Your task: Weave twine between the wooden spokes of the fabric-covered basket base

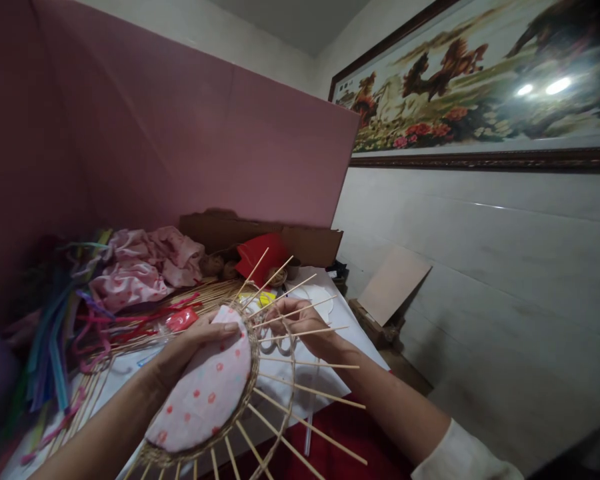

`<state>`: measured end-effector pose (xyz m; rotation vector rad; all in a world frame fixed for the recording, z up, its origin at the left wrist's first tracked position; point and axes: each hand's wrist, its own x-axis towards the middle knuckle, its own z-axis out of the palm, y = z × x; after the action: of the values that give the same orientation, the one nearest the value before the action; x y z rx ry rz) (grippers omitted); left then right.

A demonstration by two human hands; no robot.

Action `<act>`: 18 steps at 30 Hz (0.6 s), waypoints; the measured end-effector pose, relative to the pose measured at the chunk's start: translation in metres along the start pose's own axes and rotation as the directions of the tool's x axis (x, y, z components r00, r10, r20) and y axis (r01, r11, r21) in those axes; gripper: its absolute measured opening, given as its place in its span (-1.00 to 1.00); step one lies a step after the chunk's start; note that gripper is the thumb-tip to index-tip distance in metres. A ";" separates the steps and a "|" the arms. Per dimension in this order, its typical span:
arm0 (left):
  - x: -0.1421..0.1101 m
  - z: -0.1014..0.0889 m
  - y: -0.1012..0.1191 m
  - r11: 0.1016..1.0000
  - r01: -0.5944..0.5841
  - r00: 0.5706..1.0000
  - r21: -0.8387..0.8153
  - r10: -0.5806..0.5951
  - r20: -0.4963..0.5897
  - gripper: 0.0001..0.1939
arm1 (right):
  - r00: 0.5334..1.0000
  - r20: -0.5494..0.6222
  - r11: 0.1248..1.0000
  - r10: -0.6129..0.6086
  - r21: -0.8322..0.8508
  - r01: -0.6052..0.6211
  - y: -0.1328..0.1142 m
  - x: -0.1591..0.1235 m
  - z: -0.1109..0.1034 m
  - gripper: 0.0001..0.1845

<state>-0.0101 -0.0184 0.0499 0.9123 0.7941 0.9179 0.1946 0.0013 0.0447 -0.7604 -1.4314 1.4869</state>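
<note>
My left hand (207,340) grips a half-round woven piece, its thumb lying on the white cloth panel (207,393) with red and pink dots. A band of braided twine (254,363) edges the cloth. Thin wooden sticks (307,390) fan out from that band to the right and downward. Beyond the upper sticks, my right hand (300,323) has its fingers pinched together on a strand of twine (293,373), which loops down across the sticks. Grey loops resembling scissor handles (275,345) show behind the sticks. Some right fingertips are partly hidden by the sticks.
Dotted pink cloth (145,267) lies crumpled at the back left, near colourful fuzzy stems (50,353) and loose sticks (87,407). Red material (263,257) and balls of twine (213,265) sit by a cardboard strip (310,245). A board (395,283) leans against the right wall.
</note>
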 end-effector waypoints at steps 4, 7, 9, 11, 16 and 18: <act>0.000 0.002 0.007 0.999 0.009 1.000 0.034 -0.009 0.007 -0.88 | 0.998 0.008 0.997 -0.055 -0.048 0.055 0.003 0.005 -0.007 -0.77; 0.000 0.004 0.012 0.998 0.041 0.999 0.043 -0.042 0.019 -0.85 | 0.998 0.013 0.995 -0.061 -0.075 0.062 0.004 0.006 -0.012 -0.80; 0.000 0.004 0.012 0.998 0.056 0.998 0.034 -0.057 0.027 -0.79 | 0.999 0.008 0.995 -0.050 -0.081 0.050 0.004 0.006 -0.013 -0.79; 0.002 0.004 0.011 0.998 0.054 0.998 0.013 -0.055 0.040 -0.75 | 0.999 -0.007 0.997 -0.035 -0.070 0.035 0.005 0.006 -0.012 -0.78; 0.004 0.005 0.009 0.999 0.047 0.997 -0.022 -0.046 0.059 -0.64 | 0.999 -0.038 0.999 -0.001 -0.044 -0.001 0.009 0.009 -0.009 -0.78; 0.003 0.005 0.008 0.997 0.071 0.996 -0.042 -0.068 0.062 -0.66 | 0.999 -0.038 0.999 0.014 -0.042 -0.016 0.011 0.010 -0.008 -0.78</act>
<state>-0.0065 -0.0146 0.0586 0.8646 0.7466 0.8405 0.1956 0.0148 0.0342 -0.8222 -1.4354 1.4506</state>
